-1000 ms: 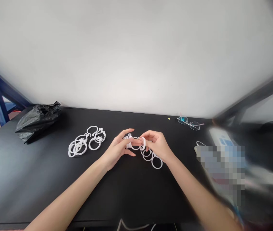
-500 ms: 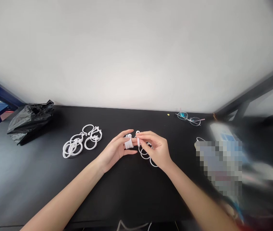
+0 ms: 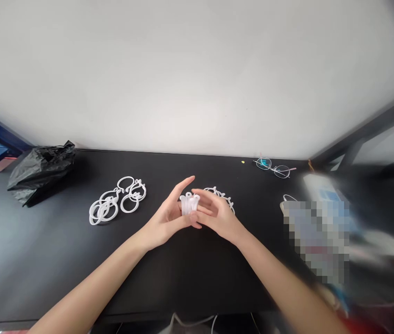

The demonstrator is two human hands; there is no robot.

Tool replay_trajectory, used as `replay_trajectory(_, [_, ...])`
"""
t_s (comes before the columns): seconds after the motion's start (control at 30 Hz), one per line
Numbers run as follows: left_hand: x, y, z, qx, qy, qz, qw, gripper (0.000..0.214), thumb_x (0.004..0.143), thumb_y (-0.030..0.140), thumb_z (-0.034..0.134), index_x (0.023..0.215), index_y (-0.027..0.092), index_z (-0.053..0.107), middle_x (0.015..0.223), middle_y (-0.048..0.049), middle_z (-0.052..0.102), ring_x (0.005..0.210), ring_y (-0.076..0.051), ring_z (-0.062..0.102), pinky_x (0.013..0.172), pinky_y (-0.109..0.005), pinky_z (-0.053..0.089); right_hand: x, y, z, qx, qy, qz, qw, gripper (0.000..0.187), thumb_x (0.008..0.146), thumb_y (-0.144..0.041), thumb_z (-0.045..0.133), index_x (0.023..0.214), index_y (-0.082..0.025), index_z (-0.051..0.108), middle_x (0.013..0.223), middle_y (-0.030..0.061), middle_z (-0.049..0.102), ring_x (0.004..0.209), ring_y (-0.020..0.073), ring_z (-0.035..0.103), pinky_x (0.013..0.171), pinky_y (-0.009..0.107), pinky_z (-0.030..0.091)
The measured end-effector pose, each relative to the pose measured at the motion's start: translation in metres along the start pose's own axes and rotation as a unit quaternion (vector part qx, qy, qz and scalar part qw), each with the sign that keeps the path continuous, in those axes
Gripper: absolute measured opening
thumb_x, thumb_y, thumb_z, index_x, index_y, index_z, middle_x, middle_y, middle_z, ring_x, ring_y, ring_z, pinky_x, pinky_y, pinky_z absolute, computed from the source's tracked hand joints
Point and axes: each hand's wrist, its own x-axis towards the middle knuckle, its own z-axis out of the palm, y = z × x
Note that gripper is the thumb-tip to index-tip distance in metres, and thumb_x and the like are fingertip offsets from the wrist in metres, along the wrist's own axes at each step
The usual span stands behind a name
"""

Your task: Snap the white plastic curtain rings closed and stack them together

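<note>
Several white curtain rings (image 3: 188, 205) with small eyelets sit stacked side by side around the fingers of my left hand (image 3: 164, 220). Its thumb presses against the lower edge of the stack, and its index finger stretches up and away. My right hand (image 3: 223, 215) closes on the right end of the same stack, fingers above and thumb below. Behind my right hand lie more white rings (image 3: 219, 192), partly hidden by it. Left of my hands, a loose group of white rings (image 3: 130, 202) lies overlapping on the black table (image 3: 169, 283).
A crumpled black plastic bag (image 3: 42, 171) rests at the table's left. Eyeglasses (image 3: 272, 168) lie near the wall (image 3: 190, 83) at the back right. A pixelated object (image 3: 317, 236) and a blurred white and blue item (image 3: 329, 195) are on the right.
The single ring pinched in my right hand has moved left onto the stack on my left fingers. My left thumb has come down against the stack.
</note>
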Motion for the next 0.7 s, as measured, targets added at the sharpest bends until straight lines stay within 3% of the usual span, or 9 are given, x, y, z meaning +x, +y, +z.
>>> replay_trajectory(0.1, [-0.005,0.000,0.003,0.022,-0.041,0.021,0.999,0.076,0.093,0.018,0.061,0.155,0.038,0.022,0.111,-0.0041,0.069,0.098,-0.017,0.066,0.092,-0.036,0.054,-0.003,-0.003,0.005,0.043,-0.056,0.028,0.997,0.025,0.077,-0.034,0.078,0.094,-0.020,0.067,0.082,-0.0002,0.064,0.075,0.0144,0.061,0.068,0.027,0.050])
replay_trajectory(0.17, [-0.007,0.000,0.003,0.057,-0.054,0.034,0.996,0.068,0.094,0.017,0.060,0.152,0.039,0.032,0.123,-0.0051,0.065,0.104,-0.019,0.064,0.094,-0.037,0.054,-0.004,-0.005,0.008,0.093,-0.065,0.040,0.993,0.021,0.080,-0.038,0.074,0.084,-0.018,0.066,0.075,-0.0017,0.060,0.067,0.0118,0.056,0.064,0.025,0.046])
replay_trajectory(0.27, [-0.008,0.002,0.001,0.139,-0.090,0.051,0.985,0.052,0.096,0.016,0.057,0.144,0.033,0.049,0.129,-0.0063,0.065,0.112,-0.022,0.064,0.099,-0.039,0.052,-0.005,-0.009,0.010,0.155,-0.065,0.078,0.983,0.022,0.080,-0.039,0.072,0.085,-0.018,0.067,0.075,-0.0018,0.060,0.068,0.0113,0.055,0.065,0.025,0.046])
replay_trajectory(0.4, [-0.008,0.011,0.002,0.226,-0.116,0.079,0.964,0.033,0.095,0.017,0.057,0.124,0.025,0.070,0.115,-0.0085,0.074,0.106,-0.024,0.068,0.096,-0.038,0.052,-0.005,-0.013,0.010,0.189,-0.074,0.099,0.974,0.021,0.081,-0.038,0.070,0.089,-0.018,0.071,0.083,0.0012,0.068,0.077,0.0152,0.063,0.076,0.029,0.052])
replay_trajectory(0.7, [-0.008,0.016,0.011,0.314,-0.076,0.053,0.945,0.028,0.089,0.022,0.064,0.115,0.025,0.075,0.101,-0.0074,0.078,0.093,-0.025,0.072,0.085,-0.035,0.056,-0.004,-0.007,0.010,0.190,-0.025,0.129,0.973,0.025,0.084,-0.038,0.067,0.101,-0.022,0.076,0.090,0.0041,0.076,0.087,0.0213,0.072,0.077,0.032,0.057])
